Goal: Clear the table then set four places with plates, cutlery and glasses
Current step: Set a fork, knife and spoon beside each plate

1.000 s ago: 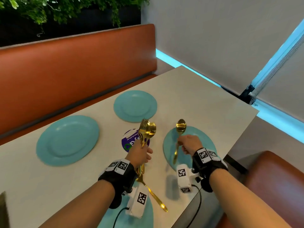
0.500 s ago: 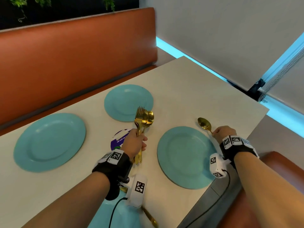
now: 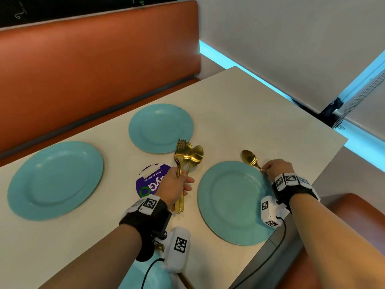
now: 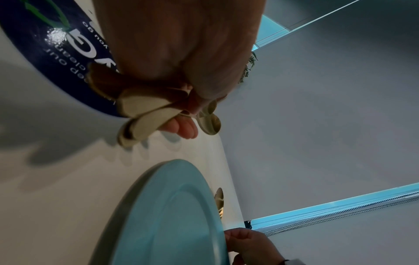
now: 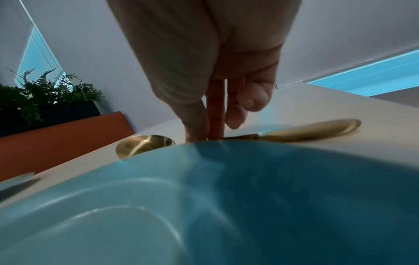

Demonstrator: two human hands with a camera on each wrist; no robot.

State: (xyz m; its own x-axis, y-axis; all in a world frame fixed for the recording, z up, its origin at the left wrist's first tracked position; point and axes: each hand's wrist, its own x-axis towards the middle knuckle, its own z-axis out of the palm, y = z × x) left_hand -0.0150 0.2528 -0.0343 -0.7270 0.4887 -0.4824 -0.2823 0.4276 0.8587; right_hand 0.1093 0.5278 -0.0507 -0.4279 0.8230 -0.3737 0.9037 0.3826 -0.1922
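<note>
My right hand [image 3: 278,170] pinches one gold spoon [image 3: 250,158], bowl pointing to 10 o'clock. My left hand [image 3: 175,187] grips a bunch of gold cutlery [image 3: 186,157], pointing to 12. I count four blue plates [image 3: 233,202].

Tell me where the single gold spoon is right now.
In the head view, the single gold spoon is by the near-right plate's far right rim, handle pinched by the right hand.

We read "Clean as you go" in white, upside down to us, on the round purple sticker [image 3: 150,180] just left of our left hand [image 3: 174,187]; its larger letters are partly hidden.
</note>
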